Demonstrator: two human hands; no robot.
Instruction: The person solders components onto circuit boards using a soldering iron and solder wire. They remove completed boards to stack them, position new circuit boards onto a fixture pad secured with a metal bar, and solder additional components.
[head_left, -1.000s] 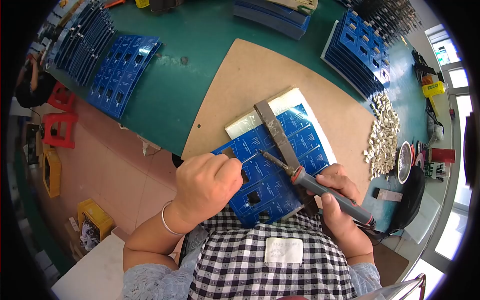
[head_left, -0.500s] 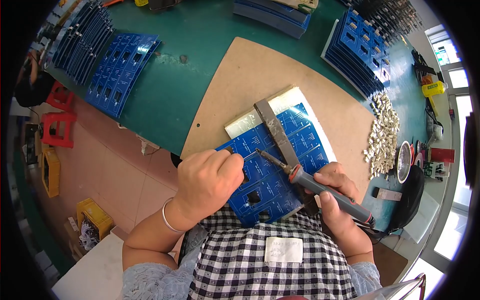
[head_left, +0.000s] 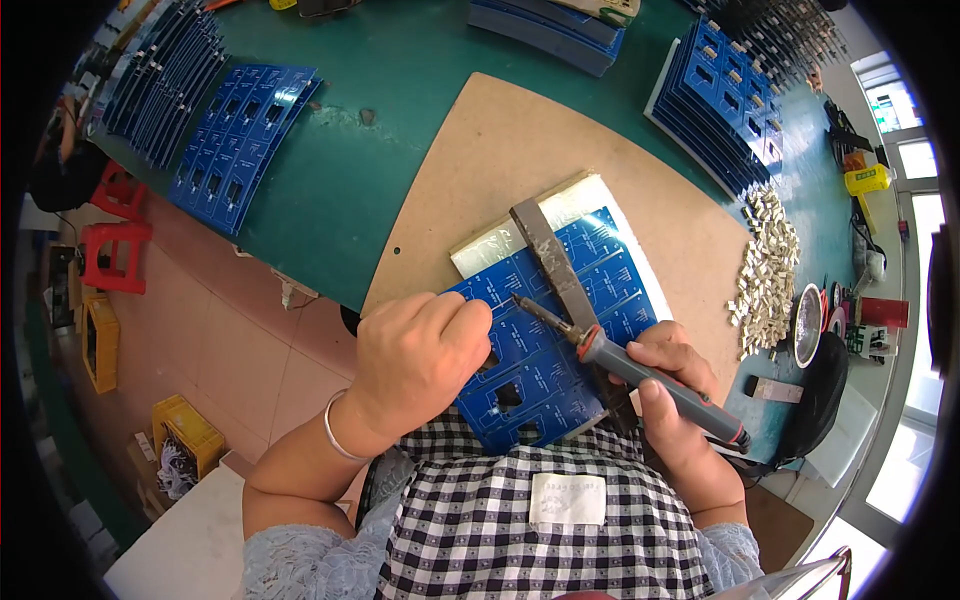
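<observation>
A blue circuit board panel (head_left: 545, 375) lies tilted on a pale block (head_left: 490, 250), with a dark metal bar (head_left: 553, 262) across it. My right hand (head_left: 675, 375) is closed round the grey handle of a soldering iron (head_left: 650, 380). The iron's tip points up and left, at the board's upper left part, by the bar. Over the board's left edge is my left hand (head_left: 420, 350), its fingers curled together. Whatever those fingers pinch is hidden behind the hand.
Brown board (head_left: 500, 140) lies under the work. Blue panels stand stacked at the far right (head_left: 715, 100) and far left (head_left: 165, 85), one panel (head_left: 240, 145) lying beside. White connectors (head_left: 765, 270) are heaped at right, near a metal bowl (head_left: 806, 325). Red stools (head_left: 115, 260) stand on the floor.
My left hand has shifted very slightly up and to the right. The soldering iron's tip stays at nearly the same spot over the board.
</observation>
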